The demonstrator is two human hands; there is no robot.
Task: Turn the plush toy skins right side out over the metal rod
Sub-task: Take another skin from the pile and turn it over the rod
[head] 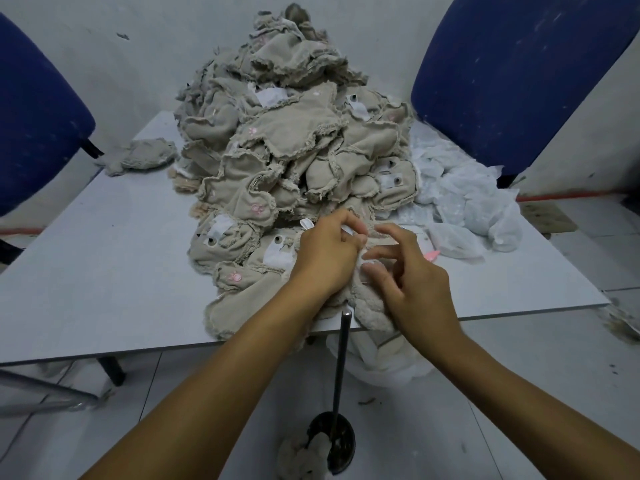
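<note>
- Metal rod (pixel 341 362) stands upright at the bench (pixel 104 265) near edge.
- Left hand (pixel 327 252) pinches plush skin (pixel 372 306); right hand (pixel 414 282) fingers spread loosely, its grip hidden.

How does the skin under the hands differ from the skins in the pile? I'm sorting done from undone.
The skin under the hands shows fluffy fleece at the table edge; the pile skins show flat backing with frayed seams. The left hand grips it; the pile lies untouched. Both are beige.
</note>
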